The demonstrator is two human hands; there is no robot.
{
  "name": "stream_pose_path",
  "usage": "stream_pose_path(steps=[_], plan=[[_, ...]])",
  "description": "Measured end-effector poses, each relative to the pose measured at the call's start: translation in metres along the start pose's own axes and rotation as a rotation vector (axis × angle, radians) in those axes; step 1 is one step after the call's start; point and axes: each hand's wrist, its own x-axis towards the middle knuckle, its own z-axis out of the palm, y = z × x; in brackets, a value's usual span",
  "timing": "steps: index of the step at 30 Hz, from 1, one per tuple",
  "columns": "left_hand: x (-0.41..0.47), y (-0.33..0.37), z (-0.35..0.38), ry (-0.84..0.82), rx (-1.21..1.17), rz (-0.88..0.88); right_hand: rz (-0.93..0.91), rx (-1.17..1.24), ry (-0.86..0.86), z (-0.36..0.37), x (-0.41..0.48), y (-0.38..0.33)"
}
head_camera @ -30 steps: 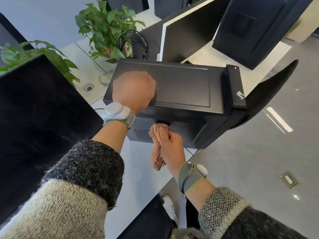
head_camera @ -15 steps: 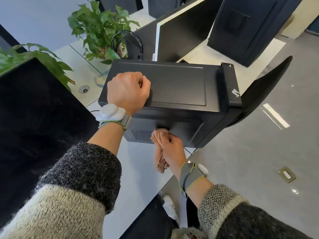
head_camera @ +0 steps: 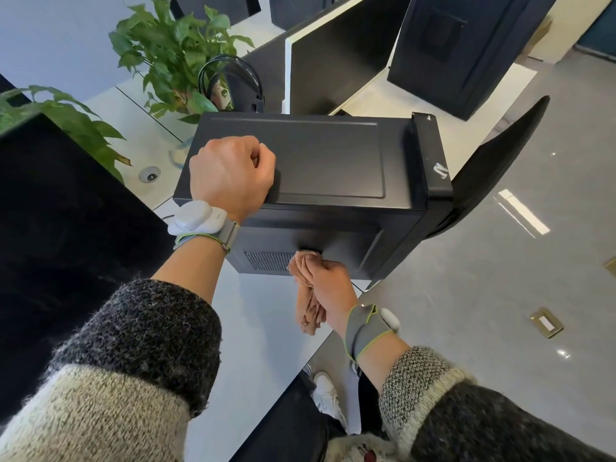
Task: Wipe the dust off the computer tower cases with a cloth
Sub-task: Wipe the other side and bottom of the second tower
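Right hand: fingers clamped on a bunched tan cloth, pressing it against the tower's near side panel.
Left hand: curled into a fist, resting on the tower's top near its left end.
Computer tower: black, lying at the desk's right edge.
Beyond: monitor, headphones, potted plant.

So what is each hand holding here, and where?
Right hand grips the bunched cloth around its middle; left hand holds nothing, braced on the tower case.
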Motion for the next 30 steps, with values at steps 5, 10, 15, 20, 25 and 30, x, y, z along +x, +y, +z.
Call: stream_pose_path(steps=[5,10,15,20,25,30], plan=[[0.002,0.000,0.001,-0.010,0.011,0.006,-0.177,-0.038,-0.016,-0.002,-0.011,-0.010],[0.001,-0.002,0.000,-0.014,0.011,0.015,-0.077,-0.079,-0.010,0.003,-0.001,-0.001],[0.000,-0.002,0.001,-0.008,0.040,0.018,-0.164,-0.076,0.020,0.004,-0.012,-0.008],[0.003,-0.001,-0.001,-0.010,0.048,0.022,-0.112,-0.088,0.012,-0.004,-0.003,0.000],[-0.001,-0.002,0.002,-0.014,0.049,0.018,-0.035,0.007,-0.011,-0.007,0.002,0.003],[0.002,-0.002,0.001,-0.010,0.035,0.007,-0.218,-0.064,0.005,-0.015,-0.011,-0.008]])
